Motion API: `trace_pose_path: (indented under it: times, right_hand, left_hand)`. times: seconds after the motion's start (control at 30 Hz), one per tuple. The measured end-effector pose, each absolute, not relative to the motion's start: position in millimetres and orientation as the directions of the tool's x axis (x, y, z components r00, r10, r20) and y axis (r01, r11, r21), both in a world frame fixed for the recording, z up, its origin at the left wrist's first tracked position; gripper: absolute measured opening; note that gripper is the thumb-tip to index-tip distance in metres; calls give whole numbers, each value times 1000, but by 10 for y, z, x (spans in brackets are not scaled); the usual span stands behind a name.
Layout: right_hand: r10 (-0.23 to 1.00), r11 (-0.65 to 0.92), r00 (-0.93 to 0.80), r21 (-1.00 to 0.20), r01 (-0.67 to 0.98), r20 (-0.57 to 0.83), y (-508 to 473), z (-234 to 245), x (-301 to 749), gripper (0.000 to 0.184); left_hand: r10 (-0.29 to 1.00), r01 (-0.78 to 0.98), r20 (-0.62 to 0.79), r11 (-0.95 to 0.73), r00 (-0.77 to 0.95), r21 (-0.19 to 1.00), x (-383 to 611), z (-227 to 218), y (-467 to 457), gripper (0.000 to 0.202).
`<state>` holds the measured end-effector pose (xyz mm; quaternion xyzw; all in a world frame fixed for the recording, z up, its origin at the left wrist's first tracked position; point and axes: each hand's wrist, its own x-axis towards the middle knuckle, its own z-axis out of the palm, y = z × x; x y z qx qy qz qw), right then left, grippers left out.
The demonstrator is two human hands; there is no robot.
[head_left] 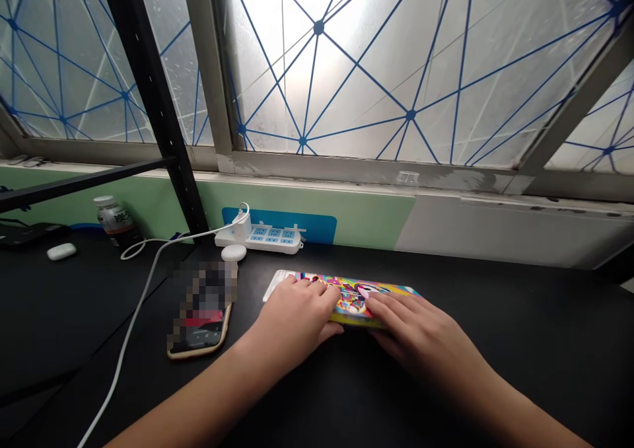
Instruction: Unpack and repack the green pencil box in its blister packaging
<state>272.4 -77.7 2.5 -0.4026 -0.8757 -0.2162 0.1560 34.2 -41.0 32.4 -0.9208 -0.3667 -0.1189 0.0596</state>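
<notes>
Desk: a black desktop (pixel 520 349) is crossed by two bare forearms, reaching in from the lower left and lower right.
Right hand: the right hand (pixel 419 322) is laid over the right part of the box; fingers are spread on the top face, with the thumb tucked low by the near edge. The grip is narrow, box held; the thumb's contact is hidden.
Left hand: the left hand (pixel 300 309) is placed over the left part, knuckles bent, fingertips on top and thumb at the near edge. Box held here too, in a narrow grip.
Printed box: a flat printed box (pixel 351 297), multicoloured with a pale left end, is positioned under and between both hands, over the middle of the desk. Whether it is fully rested on the surface cannot be told.
Phone: a phone (pixel 211 329) in a light-edged case is laid left of the left hand, screen partly pixelated.
Cable: a white cable (pixel 129 332) is run along the left side to a charger (pixel 242 226).
White cases: one rounded white case (pixel 234 253) is set just before the power strip (pixel 275 240), another (pixel 61 252) farther left.
Bottle: a white-capped bottle (pixel 117 220) is seen against the green wall (pixel 366 213), left of a slanting black post (pixel 158 98).
Window: frosted panes (pixel 356 91) are patterned with blue lines and dots.
</notes>
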Motion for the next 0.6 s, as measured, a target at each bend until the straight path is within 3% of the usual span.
trace_pose_path:
  times: [0.13, 0.33, 0.5, 0.6]
  right_hand:
    - [661, 594, -647, 261, 761, 381, -762, -57, 2678, 31]
    - [683, 627, -642, 172, 760, 347, -723, -103, 2656, 61]
    - [701, 660, -664, 114, 742, 260, -684, -131, 2549, 79]
    - [734, 666, -660, 21, 746, 164, -660, -82, 2592, 85]
  left_hand:
    - [638, 667, 276, -745, 719, -14, 293, 277, -373, 31]
    - [670, 673, 306, -731, 676, 114, 192, 85, -241, 98]
    - [713, 684, 203, -701, 671, 202, 149, -23, -150, 106]
    - [737, 699, 178, -676, 652, 233, 147, -15, -144, 109]
